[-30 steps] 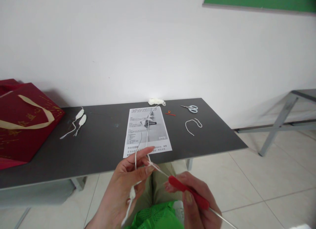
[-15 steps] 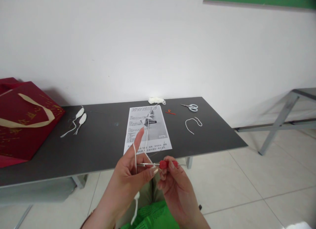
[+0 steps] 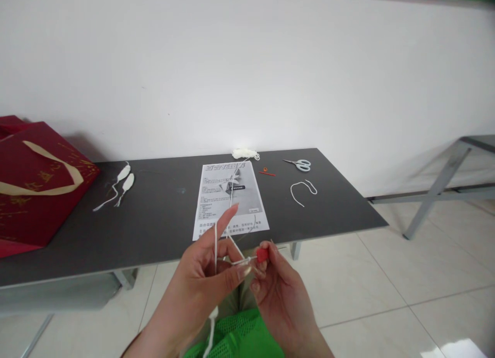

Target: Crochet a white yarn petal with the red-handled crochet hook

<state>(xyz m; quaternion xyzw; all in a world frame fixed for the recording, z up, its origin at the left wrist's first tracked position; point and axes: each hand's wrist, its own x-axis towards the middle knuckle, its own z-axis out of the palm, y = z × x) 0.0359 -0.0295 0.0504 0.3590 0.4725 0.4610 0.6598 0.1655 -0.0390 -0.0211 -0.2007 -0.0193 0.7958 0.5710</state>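
The left hand [image 3: 204, 275] pinches a strand of white yarn [image 3: 231, 193] between thumb and middle finger, with the index finger raised and the yarn looped over it. The right hand [image 3: 280, 296], just beside it at 3 o'clock, has its fingers closed on the red handle of a crochet hook [image 3: 260, 255] whose metal tip meets the yarn. The yarn runs toward 12 o'clock over a printed instruction sheet [image 3: 230, 201] on the dark surface [image 3: 162, 219] to a small yarn ball [image 3: 244, 153]. Scissors [image 3: 299, 164] lie at 1 o'clock, a red gift bag [image 3: 34, 185] at 10 o'clock.
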